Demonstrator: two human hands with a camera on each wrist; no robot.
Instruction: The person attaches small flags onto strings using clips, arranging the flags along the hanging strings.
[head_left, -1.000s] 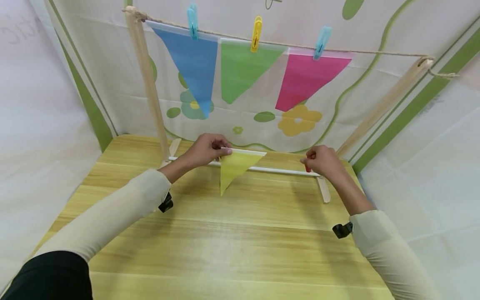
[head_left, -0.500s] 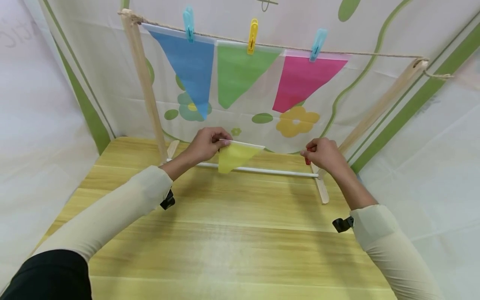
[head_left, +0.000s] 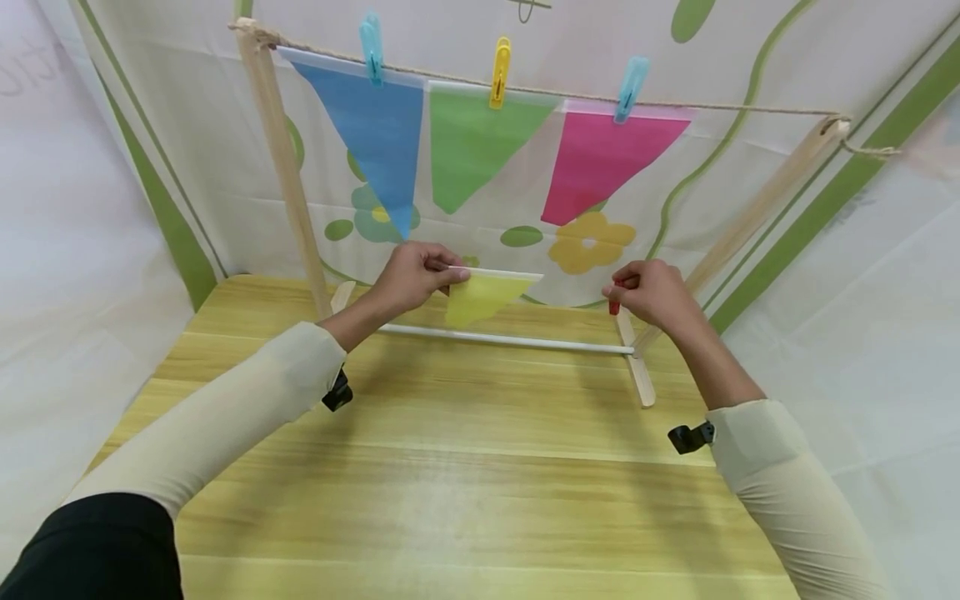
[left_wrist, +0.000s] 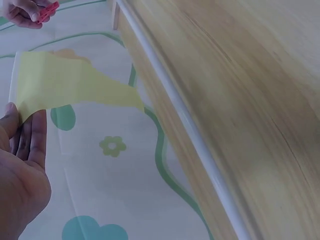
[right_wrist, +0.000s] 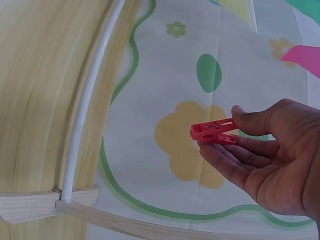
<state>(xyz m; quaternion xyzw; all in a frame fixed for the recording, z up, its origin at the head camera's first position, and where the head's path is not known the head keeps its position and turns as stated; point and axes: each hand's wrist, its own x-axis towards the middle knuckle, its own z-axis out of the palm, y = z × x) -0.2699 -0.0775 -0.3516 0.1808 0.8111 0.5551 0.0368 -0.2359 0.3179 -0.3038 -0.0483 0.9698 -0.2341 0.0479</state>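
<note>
A yellow triangular pennant (head_left: 487, 298) with a white top edge is pinched at its left corner by my left hand (head_left: 420, 275). The left wrist view shows the pennant (left_wrist: 70, 80) spread out beyond the thumb and fingers. My right hand (head_left: 654, 292) pinches a red clothespin (right_wrist: 214, 132) between thumb and fingers, to the right of the pennant and apart from it. Above both hands runs a twine line (head_left: 720, 107). Blue (head_left: 375, 125), green (head_left: 483, 142) and pink (head_left: 603, 158) pennants hang from it, each under a clothespin.
Two wooden posts (head_left: 281, 158) hold the twine, joined low down by a white rod (head_left: 510, 338). Both stand on the wood-grain table (head_left: 450, 500). A printed cloth backdrop (head_left: 480, 242) is close behind. On the twine, a bare stretch lies right of the pink pennant.
Both hands have risen from near the white rod, carrying the yellow pennant and the red clothespin upward. The pennant also shifts slightly right. The hanging pennants stay on the twine.
</note>
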